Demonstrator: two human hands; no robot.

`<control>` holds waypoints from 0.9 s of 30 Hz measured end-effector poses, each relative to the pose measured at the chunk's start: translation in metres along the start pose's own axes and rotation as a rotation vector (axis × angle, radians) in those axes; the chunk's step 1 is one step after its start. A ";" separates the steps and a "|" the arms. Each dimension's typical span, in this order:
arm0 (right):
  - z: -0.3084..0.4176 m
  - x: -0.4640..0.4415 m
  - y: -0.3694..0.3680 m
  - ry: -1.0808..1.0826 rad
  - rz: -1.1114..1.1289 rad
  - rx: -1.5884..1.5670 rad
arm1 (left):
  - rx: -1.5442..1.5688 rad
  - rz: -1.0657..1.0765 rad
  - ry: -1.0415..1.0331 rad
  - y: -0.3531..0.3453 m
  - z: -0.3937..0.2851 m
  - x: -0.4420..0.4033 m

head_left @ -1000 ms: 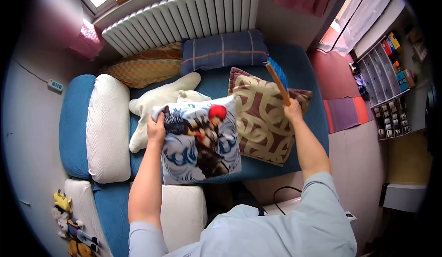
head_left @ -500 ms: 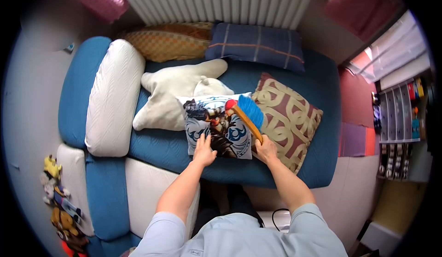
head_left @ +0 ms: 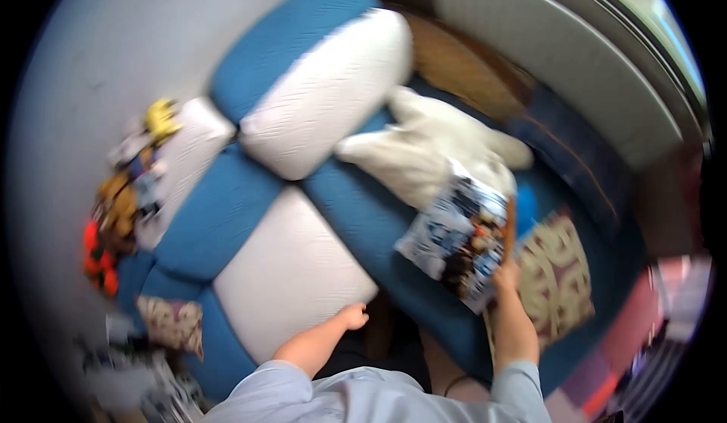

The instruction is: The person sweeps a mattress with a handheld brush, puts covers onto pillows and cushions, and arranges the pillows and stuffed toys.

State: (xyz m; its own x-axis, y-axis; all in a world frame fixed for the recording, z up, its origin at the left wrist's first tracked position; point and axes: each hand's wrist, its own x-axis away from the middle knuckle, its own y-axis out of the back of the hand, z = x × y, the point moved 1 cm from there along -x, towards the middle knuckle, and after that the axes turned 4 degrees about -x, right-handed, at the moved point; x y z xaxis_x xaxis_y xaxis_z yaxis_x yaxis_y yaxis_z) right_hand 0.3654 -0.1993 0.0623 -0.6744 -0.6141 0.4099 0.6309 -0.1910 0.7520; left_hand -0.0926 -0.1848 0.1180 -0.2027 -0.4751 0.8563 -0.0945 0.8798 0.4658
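My right hand (head_left: 506,276) is closed around the wooden handle of a brush (head_left: 510,230) with blue bristles. The brush lies over the right edge of a printed cushion (head_left: 460,237) with a cartoon figure and blue swirls. My left hand (head_left: 353,316) hangs beside the front corner of a white sofa seat (head_left: 284,271), holding nothing, its fingers loosely bent and a little blurred. Behind the printed cushion rests a cream plush pillow (head_left: 432,146). A patterned maroon-and-beige cushion (head_left: 556,279) lies to the right of the brush.
Blue and plaid pillow (head_left: 579,158) and a brown cushion (head_left: 466,67) lean along the radiator (head_left: 560,52). A white-and-blue backrest (head_left: 326,97) rises at the far side. Several plush toys (head_left: 117,203) line the left wall. Another patterned cushion (head_left: 173,321) sits at the lower left.
The view has swung left, so the sofa appears turned. My left hand has come off the printed cushion to beside the white seat. My right hand still holds the brush.
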 end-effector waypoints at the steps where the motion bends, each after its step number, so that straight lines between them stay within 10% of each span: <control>1: -0.009 0.000 -0.005 0.045 -0.053 -0.043 | -0.043 0.013 0.084 -0.013 0.038 0.005; 5: -0.038 0.012 -0.026 0.311 -0.376 0.189 | -0.010 -0.039 0.118 -0.048 0.129 0.018; 7: -0.003 0.047 -0.027 0.178 -0.252 0.200 | 0.197 -0.146 0.098 -0.042 0.134 0.044; 11: 0.017 0.089 -0.095 0.844 -0.182 0.115 | 0.508 -0.344 0.094 -0.061 0.164 0.070; 16: 0.089 0.191 -0.195 0.942 0.432 0.137 | 0.572 -0.307 0.066 -0.099 0.243 0.099; 25: 0.234 0.393 -0.337 0.954 0.692 0.396 | 0.819 -0.384 0.343 -0.152 0.517 0.129; 27: 0.264 0.413 -0.381 1.251 0.661 0.289 | 0.832 -0.515 0.399 -0.113 0.574 0.173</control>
State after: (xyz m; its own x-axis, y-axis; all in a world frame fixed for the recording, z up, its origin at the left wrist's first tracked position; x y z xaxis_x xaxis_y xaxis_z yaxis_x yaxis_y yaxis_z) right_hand -0.2549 -0.1776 0.0816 0.5723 -0.8114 0.1187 0.4884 0.4535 0.7455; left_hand -0.6765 -0.3587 0.0851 0.3730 -0.6307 0.6805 -0.7468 0.2311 0.6235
